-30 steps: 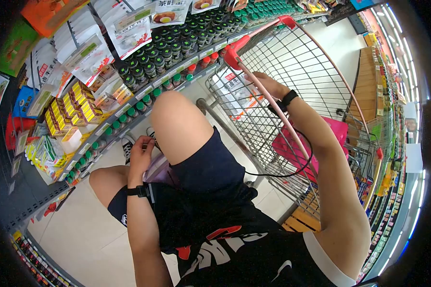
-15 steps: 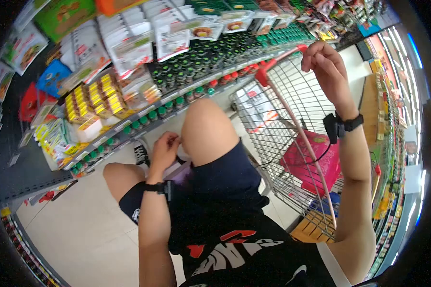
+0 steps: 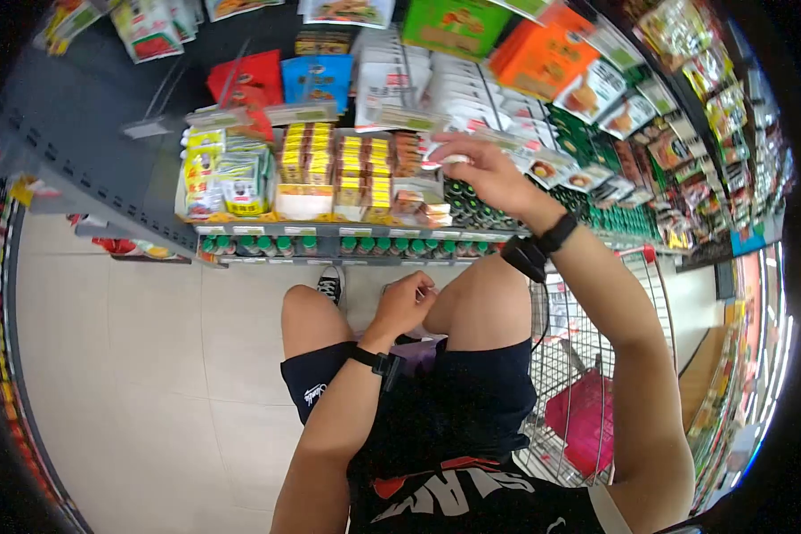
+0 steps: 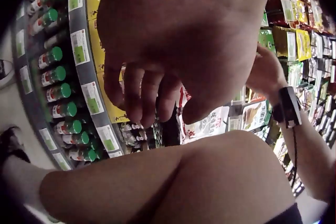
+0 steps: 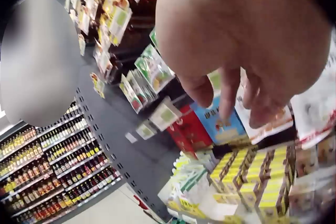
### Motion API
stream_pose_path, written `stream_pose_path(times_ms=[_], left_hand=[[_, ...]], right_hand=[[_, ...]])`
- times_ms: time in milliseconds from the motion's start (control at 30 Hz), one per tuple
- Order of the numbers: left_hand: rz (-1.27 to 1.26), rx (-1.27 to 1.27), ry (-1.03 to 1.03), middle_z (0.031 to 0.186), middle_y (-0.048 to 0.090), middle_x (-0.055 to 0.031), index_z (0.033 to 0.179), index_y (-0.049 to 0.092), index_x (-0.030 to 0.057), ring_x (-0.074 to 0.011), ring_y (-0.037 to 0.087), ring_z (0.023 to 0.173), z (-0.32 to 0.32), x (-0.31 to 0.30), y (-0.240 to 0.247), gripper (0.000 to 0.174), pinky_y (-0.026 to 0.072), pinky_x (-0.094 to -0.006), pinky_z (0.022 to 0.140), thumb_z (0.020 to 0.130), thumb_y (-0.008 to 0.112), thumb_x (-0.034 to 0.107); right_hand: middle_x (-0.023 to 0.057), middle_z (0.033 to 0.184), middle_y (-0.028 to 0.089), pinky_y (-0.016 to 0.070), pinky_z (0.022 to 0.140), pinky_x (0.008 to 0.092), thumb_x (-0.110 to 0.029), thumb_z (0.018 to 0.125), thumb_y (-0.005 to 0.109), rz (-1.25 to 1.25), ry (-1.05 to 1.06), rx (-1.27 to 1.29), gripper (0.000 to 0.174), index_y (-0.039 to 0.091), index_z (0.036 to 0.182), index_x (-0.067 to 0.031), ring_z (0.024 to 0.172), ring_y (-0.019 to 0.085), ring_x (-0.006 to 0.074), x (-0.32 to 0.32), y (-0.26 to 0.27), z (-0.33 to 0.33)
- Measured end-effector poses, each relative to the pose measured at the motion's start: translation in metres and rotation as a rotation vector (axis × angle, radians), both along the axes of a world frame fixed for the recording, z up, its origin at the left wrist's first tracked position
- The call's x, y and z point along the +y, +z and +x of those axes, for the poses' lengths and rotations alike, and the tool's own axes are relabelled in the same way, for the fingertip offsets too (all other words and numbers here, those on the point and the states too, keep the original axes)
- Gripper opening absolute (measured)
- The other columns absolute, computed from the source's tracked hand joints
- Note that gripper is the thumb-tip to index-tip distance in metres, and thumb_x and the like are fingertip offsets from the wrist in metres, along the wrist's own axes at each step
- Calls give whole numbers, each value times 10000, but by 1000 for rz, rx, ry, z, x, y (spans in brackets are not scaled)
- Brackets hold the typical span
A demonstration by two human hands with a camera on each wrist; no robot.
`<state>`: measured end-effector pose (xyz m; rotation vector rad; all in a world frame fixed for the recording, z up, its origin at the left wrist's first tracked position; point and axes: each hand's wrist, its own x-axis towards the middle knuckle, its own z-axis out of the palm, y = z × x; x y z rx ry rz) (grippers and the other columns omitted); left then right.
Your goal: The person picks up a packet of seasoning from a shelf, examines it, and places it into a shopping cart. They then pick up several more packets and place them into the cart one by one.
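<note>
My right hand (image 3: 489, 178) reaches out over the shelf, fingers loosely bent, in front of the hanging white packets (image 3: 387, 84). The right wrist view shows its fingers hanging before a blue packet (image 5: 218, 121) and white ones, with no item seen in them. Below and left of it stand small yellow-and-brown boxes (image 3: 351, 169). My left hand (image 3: 403, 307) hangs over my lap beside the raised knee; in the left wrist view this hand (image 4: 184, 40) has its fingers loosely curled, holding nothing. Small jars with dark lids (image 3: 472, 209) fill the shelf under the right forearm.
A wire shopping cart (image 3: 587, 351) with a pink bag (image 3: 583, 418) stands at my right. Green-capped bottles (image 3: 365, 246) line the lower shelf. Yellow-green packets (image 3: 206, 178) lie at the shelf's left, red packets (image 3: 247, 84) hang above. Tiled floor (image 3: 151, 356) extends at the left.
My right hand has left the cart, lifted, and moved left over the shelf. The head view has turned toward the shelf's left part. My left hand stays by the knee.
</note>
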<state>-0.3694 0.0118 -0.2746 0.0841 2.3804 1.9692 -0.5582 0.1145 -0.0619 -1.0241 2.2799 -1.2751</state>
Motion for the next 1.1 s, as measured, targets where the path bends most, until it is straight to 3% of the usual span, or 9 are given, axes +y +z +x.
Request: stream_pose_path(times_ms=[100, 133, 200, 333, 500, 567, 633, 867, 1100], left_hand=[[-26, -17, 12, 863, 700, -129, 988, 631, 15, -245, 667, 730, 0, -13, 6, 176, 529, -362, 686, 909, 664, 169], [-5, -27, 24, 869, 700, -138, 990, 630, 8, -254, 671, 739, -1, -15, 3, 198, 530, -363, 688, 909, 667, 185], [10, -41, 41, 885, 701, -150, 994, 638, 30, -291, 682, 775, -2, -20, 4, 214, 530, -398, 706, 883, 666, 211], [42, -12, 72, 870, 698, -143, 982, 628, 19, -278, 682, 767, -5, -30, 7, 203, 531, -381, 692, 891, 668, 196], [67, -28, 2, 892, 700, -146, 991, 635, 41, -328, 676, 804, -12, -27, 15, 218, 524, -417, 709, 896, 658, 236], [16, -28, -18, 896, 703, -143, 981, 639, 37, -327, 679, 816, -19, -23, 20, 215, 527, -417, 715, 905, 659, 238], [-11, -25, -23, 899, 705, -143, 973, 641, 36, -323, 682, 815, -22, -22, 28, 215, 529, -414, 718, 905, 664, 239], [115, -119, -62, 946, 714, -110, 1043, 646, 42, -235, 671, 788, -39, -13, 17, 231, 524, -359, 720, 932, 657, 245], [194, -196, -26, 928, 709, -112, 1028, 646, 26, -223, 660, 793, -45, -5, 6, 216, 523, -347, 736, 940, 654, 222]], right_hand=[[166, 1265, 574, 463, 990, 347, -157, 896, 635, 310, 122, -115, 346, 615, 1206, -5, 1121, 596, 255, -26, -65, -24], [188, 1285, 533, 481, 964, 359, -189, 873, 664, 305, 11, -248, 422, 578, 1239, 3, 1134, 589, 268, -36, -81, -20], [216, 1271, 506, 511, 918, 380, -202, 862, 673, 330, -36, 59, 471, 549, 1260, 17, 1096, 614, 304, -50, -120, -35], [282, 1223, 572, 481, 948, 407, -244, 818, 692, 334, -207, 238, 563, 546, 1267, 63, 1108, 612, 384, -82, -125, -46], [166, 1180, 606, 531, 869, 387, -160, 829, 697, 164, -335, -115, 440, 597, 1218, 20, 1016, 624, 260, -91, -144, -72], [83, 980, 662, 545, 682, 322, -112, 872, 657, -91, -285, -197, 320, 614, 1147, 44, 782, 651, 175, -91, -161, -86], [84, 989, 661, 535, 648, 322, -104, 886, 642, -19, -375, -406, 309, 618, 1165, 27, 770, 644, 169, -88, -143, -84], [78, 968, 632, 535, 640, 334, -140, 915, 637, -41, -442, -488, 273, 621, 1176, -62, 848, 629, 171, -89, -149, -92], [58, 992, 602, 538, 641, 334, -168, 990, 557, -223, -418, -248, 244, 587, 1215, -78, 857, 617, 150, -84, -173, -100]])
